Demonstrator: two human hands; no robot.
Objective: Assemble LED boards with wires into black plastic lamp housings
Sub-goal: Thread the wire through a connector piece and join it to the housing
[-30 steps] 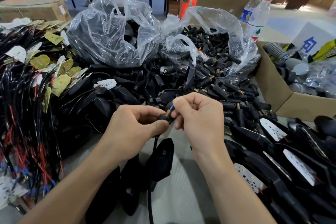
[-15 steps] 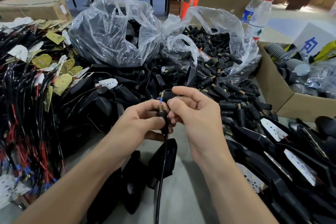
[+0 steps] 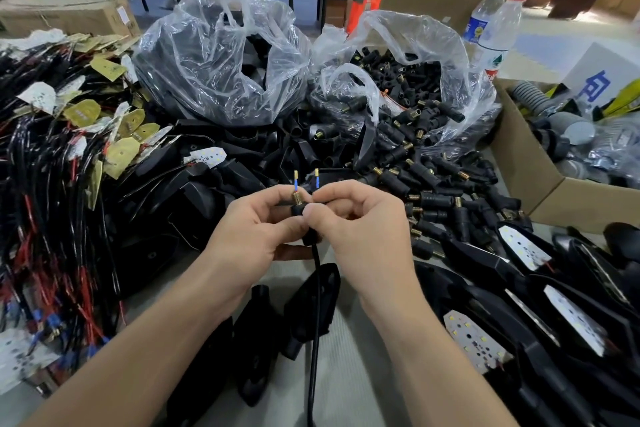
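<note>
My left hand pinches a small black stem with a brass threaded end in front of me. Two blue-sleeved wire tips stick up out of it. My right hand pinches the stem's black body from the other side. A black cable hangs from the stem down toward me. Black lamp housings lie on the table below my hands. Housings fitted with white LED boards are stacked at the right.
Wired LED boards with red and black leads are heaped at the left. Two clear bags hold black housings and brass-tipped stems; more stems spill over the table. A cardboard box and water bottles stand at the right.
The stem has turned upright between my hands and risen slightly. The blue wire tips now stand farther out of the brass end, two of them showing. The cable hangs straighter.
</note>
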